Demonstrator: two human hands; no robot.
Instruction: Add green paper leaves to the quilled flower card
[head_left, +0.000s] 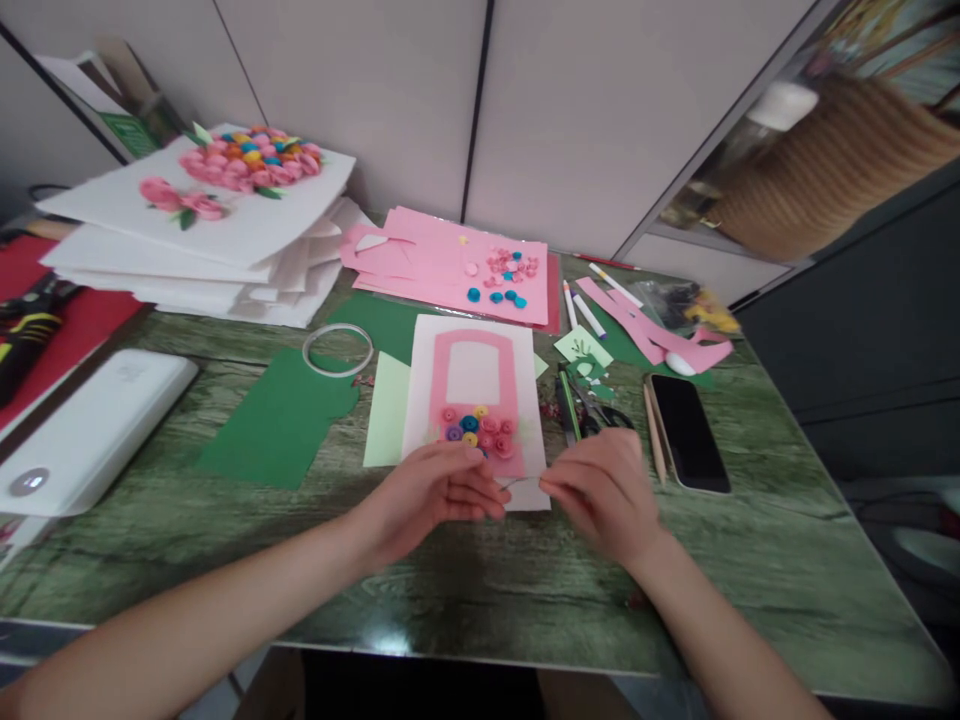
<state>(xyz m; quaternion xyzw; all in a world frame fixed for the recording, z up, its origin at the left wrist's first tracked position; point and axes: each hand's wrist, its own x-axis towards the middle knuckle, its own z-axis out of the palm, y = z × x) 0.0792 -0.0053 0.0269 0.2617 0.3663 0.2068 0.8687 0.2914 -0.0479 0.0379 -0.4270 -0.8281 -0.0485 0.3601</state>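
At lower centre, the left hand point(442, 482) hides one corner of the white card point(472, 372); the sliver point(525, 480) in the right hand point(611, 490) is too thin to identify.

Papercraft workspace: paper flowers point(504, 445), green paper point(262, 425), markers point(589, 315) on desk point(810, 560).

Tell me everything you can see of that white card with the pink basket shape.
The white card looks like stiff paper and lies on the green wood-patterned table. It bears a pink basket shape with an arched handle; coiled flowers in pink, blue, yellow and purple crowd its lower part. The left hand hides the lower left; whether it touches the card, I can't tell.
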